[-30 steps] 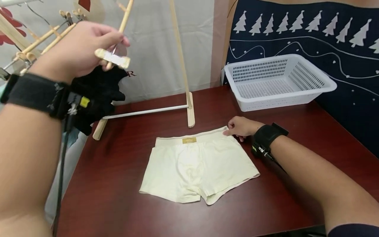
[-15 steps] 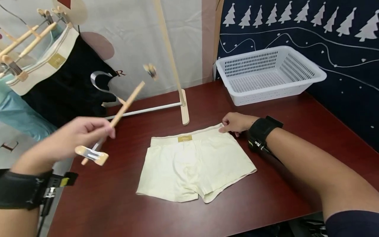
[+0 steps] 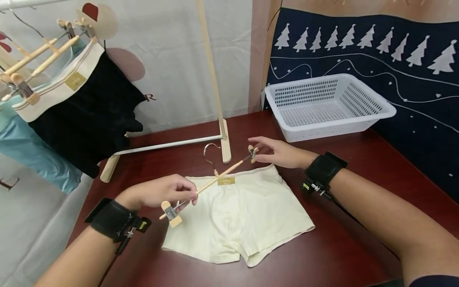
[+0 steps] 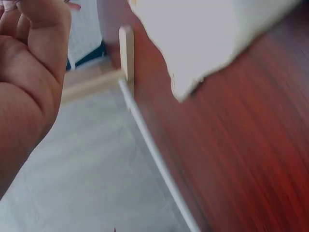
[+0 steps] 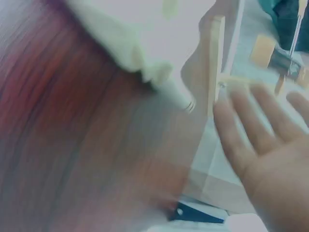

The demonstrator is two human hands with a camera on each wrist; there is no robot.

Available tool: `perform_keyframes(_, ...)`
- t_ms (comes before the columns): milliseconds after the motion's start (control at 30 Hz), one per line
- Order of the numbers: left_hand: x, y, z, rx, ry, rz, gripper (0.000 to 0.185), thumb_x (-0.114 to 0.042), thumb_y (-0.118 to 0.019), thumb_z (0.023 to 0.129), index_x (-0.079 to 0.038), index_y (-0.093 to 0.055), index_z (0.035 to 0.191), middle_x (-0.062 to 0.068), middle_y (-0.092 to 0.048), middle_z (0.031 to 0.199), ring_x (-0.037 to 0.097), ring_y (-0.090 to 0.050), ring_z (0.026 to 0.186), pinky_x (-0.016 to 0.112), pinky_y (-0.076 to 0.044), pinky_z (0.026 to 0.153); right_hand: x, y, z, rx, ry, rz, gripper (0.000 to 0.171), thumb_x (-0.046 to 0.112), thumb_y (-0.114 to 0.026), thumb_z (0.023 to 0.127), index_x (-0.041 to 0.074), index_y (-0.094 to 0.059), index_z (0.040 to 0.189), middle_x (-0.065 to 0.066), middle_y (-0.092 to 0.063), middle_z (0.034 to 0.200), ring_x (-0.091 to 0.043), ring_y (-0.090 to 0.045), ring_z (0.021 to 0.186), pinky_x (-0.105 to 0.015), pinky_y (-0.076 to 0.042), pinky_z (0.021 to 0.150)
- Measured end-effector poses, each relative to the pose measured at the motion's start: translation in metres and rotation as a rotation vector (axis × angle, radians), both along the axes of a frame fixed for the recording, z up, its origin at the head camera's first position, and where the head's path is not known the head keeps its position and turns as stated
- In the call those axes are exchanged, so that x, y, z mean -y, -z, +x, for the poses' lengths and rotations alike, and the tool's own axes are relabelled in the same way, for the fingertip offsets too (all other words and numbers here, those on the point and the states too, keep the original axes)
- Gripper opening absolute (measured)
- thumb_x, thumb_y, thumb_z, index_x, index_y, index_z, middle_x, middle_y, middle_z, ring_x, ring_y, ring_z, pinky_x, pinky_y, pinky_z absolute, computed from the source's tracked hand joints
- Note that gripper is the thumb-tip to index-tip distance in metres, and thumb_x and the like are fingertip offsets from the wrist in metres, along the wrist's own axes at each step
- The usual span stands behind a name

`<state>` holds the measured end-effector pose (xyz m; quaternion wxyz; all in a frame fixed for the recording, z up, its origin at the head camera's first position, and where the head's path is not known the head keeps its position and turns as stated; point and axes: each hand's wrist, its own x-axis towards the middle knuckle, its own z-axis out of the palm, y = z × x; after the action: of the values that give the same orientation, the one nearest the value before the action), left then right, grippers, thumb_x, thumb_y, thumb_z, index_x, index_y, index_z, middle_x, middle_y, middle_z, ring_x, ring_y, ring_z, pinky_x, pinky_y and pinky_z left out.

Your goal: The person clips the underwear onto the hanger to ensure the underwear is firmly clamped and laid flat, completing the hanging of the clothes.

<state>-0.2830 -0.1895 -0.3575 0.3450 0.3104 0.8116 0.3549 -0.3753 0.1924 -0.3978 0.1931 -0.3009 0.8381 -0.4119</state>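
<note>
My left hand (image 3: 163, 193) pinches the wooden clip hanger (image 3: 211, 181) over the cream boxer briefs (image 3: 236, 213), which lie flat on the dark red bench (image 3: 358, 159). My right hand (image 3: 277, 152), fingers spread, reaches for its far clip. Next, I judge, that clip must open onto the waistband.

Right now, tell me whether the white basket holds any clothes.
No, the white basket shows only its bare perforated floor in the head view.
</note>
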Motion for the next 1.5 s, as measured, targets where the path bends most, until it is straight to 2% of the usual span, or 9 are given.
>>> perform_keyframes(167, -0.015, -0.004, -0.017, 0.072, 0.024, -0.003, 0.026, -0.027, -0.055, 0.104, -0.009, -0.073, 0.099, 0.0, -0.061, 0.068, 0.015, -0.059, 0.061, 0.025, -0.049, 0.055, -0.008, 0.001, -0.005, 0.083, 0.021, -0.019, 0.034, 0.028, -0.061, 0.101, 0.004, -0.06, 0.126, -0.016, -0.067, 0.1, -0.029, -0.066, 0.082, -0.042, -0.057, 0.074)
perform_keyframes(333, -0.014, -0.013, -0.049, 0.127, -0.052, -0.135, 0.024, -0.023, -0.056, 0.102, -0.009, -0.075, 0.107, 0.008, -0.067, 0.081, 0.02, -0.063, 0.07, 0.027, -0.048, 0.055, -0.012, -0.001, -0.014, 0.095, 0.085, -0.007, 0.034, 0.031, -0.064, 0.099, -0.002, -0.063, 0.107, -0.019, -0.063, 0.086, -0.034, -0.061, 0.07, -0.039, -0.054, 0.066)
perform_keyframes(567, -0.013, 0.015, -0.09, -0.116, -0.22, -0.265, 0.024, -0.028, -0.058, 0.103, -0.012, -0.075, 0.11, 0.012, -0.068, 0.093, 0.021, -0.06, 0.079, 0.032, -0.048, 0.067, -0.012, 0.012, -0.026, 0.182, 0.203, 0.008, 0.04, 0.036, -0.069, 0.095, -0.003, -0.062, 0.104, -0.014, -0.062, 0.078, -0.033, -0.063, 0.065, -0.033, -0.054, 0.058)
perform_keyframes(700, -0.015, 0.035, -0.101, -0.197, -0.288, -0.273, 0.022, -0.03, -0.062, 0.1, -0.014, -0.076, 0.106, 0.01, -0.067, 0.093, 0.021, -0.054, 0.076, 0.035, -0.045, 0.072, -0.012, 0.024, -0.034, 0.221, 0.226, 0.035, 0.042, 0.039, -0.068, 0.095, -0.002, -0.063, 0.105, -0.008, -0.063, 0.073, -0.026, -0.064, 0.061, -0.032, -0.055, 0.058)
perform_keyframes(1000, -0.021, 0.059, -0.108, -0.326, -0.302, -0.361, 0.027, -0.032, -0.063, 0.099, -0.014, -0.076, 0.114, 0.009, -0.068, 0.112, 0.016, -0.061, 0.073, 0.038, -0.051, 0.084, -0.008, 0.034, -0.046, 0.202, 0.228, 0.091, 0.039, 0.041, -0.064, 0.097, 0.003, -0.065, 0.101, -0.005, -0.056, 0.068, -0.021, -0.059, 0.057, -0.031, -0.049, 0.053)
perform_keyframes(1100, -0.032, 0.067, -0.101, -0.449, -0.328, -0.406, 0.024, -0.032, -0.065, 0.098, -0.017, -0.077, 0.113, 0.007, -0.066, 0.116, 0.021, -0.064, 0.091, 0.047, -0.046, 0.095, -0.013, 0.036, -0.045, 0.197, 0.226, 0.14, 0.042, 0.048, -0.06, 0.098, 0.006, -0.062, 0.092, -0.004, -0.052, 0.066, -0.019, -0.052, 0.054, -0.03, -0.044, 0.051)
perform_keyframes(1300, -0.081, 0.065, -0.079, -0.774, -0.375, -0.322, 0.018, -0.028, -0.07, 0.095, -0.018, -0.076, 0.108, 0.004, -0.066, 0.105, 0.026, -0.059, 0.1, 0.045, -0.045, 0.087, -0.022, 0.038, -0.049, 0.239, 0.207, 0.181, 0.051, 0.052, -0.052, 0.101, 0.009, -0.056, 0.073, -0.003, -0.051, 0.063, -0.017, -0.047, 0.053, -0.03, -0.042, 0.05)
perform_keyframes(1400, -0.119, 0.054, -0.071, -0.76, -0.324, -0.267, 0.021, -0.03, -0.068, 0.096, -0.015, -0.074, 0.11, 0.004, -0.068, 0.108, 0.024, -0.063, 0.102, 0.041, -0.05, 0.088, -0.021, 0.035, -0.055, 0.275, 0.174, 0.168, 0.054, 0.053, -0.051, 0.101, 0.01, -0.057, 0.069, -0.003, -0.05, 0.061, -0.017, -0.046, 0.053, -0.029, -0.041, 0.051)
perform_keyframes(1500, -0.159, 0.048, -0.067, -0.671, -0.239, -0.324, 0.035, -0.038, -0.064, 0.098, -0.014, -0.068, 0.123, 0.007, -0.065, 0.125, 0.026, -0.06, 0.119, 0.043, -0.05, 0.1, -0.021, 0.031, -0.061, 0.347, 0.158, 0.164, 0.054, 0.053, -0.052, 0.1, 0.01, -0.056, 0.068, -0.002, -0.051, 0.06, -0.017, -0.048, 0.054, -0.029, -0.041, 0.052)
